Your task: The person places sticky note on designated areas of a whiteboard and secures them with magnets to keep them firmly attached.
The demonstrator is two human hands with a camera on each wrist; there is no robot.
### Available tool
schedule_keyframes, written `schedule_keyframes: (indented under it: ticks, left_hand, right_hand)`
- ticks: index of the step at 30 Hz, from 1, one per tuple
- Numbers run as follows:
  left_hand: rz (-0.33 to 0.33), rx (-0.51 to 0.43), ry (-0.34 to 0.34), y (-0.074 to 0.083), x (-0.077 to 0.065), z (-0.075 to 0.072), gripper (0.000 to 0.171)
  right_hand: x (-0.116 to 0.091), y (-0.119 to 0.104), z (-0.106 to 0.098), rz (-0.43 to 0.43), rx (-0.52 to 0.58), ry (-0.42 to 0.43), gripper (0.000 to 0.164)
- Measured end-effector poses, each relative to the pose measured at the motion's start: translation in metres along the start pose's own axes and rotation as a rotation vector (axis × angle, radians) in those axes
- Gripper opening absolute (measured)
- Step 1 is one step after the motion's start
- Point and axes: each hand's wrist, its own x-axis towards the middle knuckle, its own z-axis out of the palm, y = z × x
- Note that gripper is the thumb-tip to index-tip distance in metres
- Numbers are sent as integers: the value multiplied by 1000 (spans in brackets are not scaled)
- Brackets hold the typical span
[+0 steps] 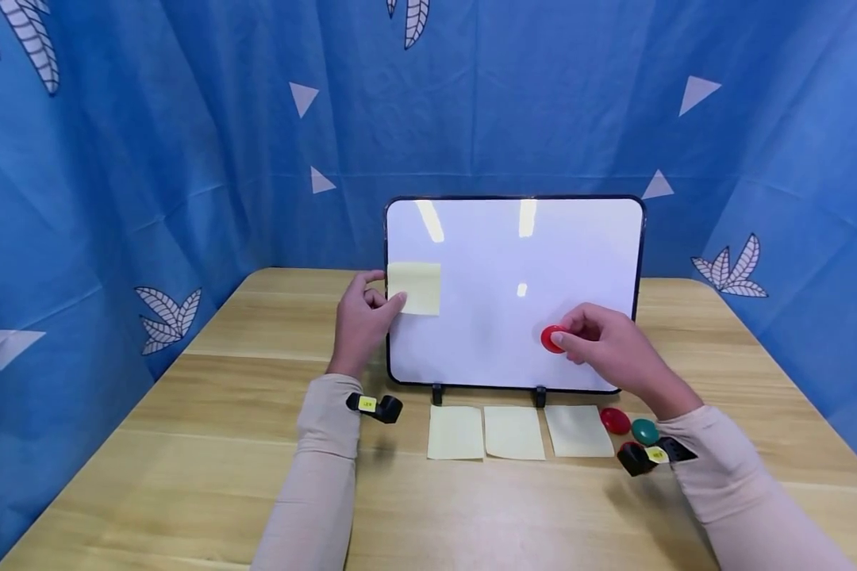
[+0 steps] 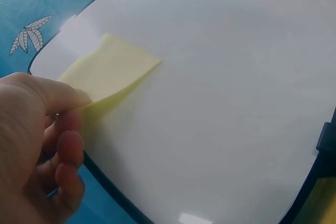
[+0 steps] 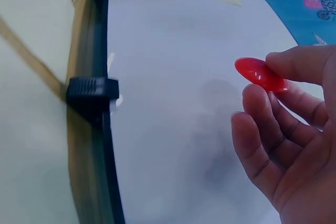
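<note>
A whiteboard [image 1: 486, 349] with a black frame stands upright on two small black feet. At its left edge my left hand [image 1: 360, 325] pinches a pale yellow sticky note [image 1: 421, 289], thumb on the front near the lower left corner. In the left wrist view the note [image 2: 115, 69] lies against the white surface at its top, its lower edge curling away. My right hand [image 1: 607, 345] holds a red round magnet [image 3: 257, 72] between thumb and fingers, in front of the board's lower right part. The other right fingers are loosely bent.
Three sticky notes [image 1: 514, 434] lie in a row on the wooden table [image 1: 221, 444] before the board. Right of them are a red magnet [image 1: 616, 421] and a green magnet [image 1: 645, 431], close to my right wrist camera. A blue curtain [image 1: 543, 95] hangs behind.
</note>
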Motion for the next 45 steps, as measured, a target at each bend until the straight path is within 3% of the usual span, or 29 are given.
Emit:
schedule_keyframes:
  ticks: [27,45]
  left_hand:
    - [18,44,-3,-1,-1,4,53]
    - [18,43,10,-3,-2,3,50]
  right_hand:
    - [40,-38,16,-24,108,29,28]
    - [54,-46,24,-48,137,27,27]
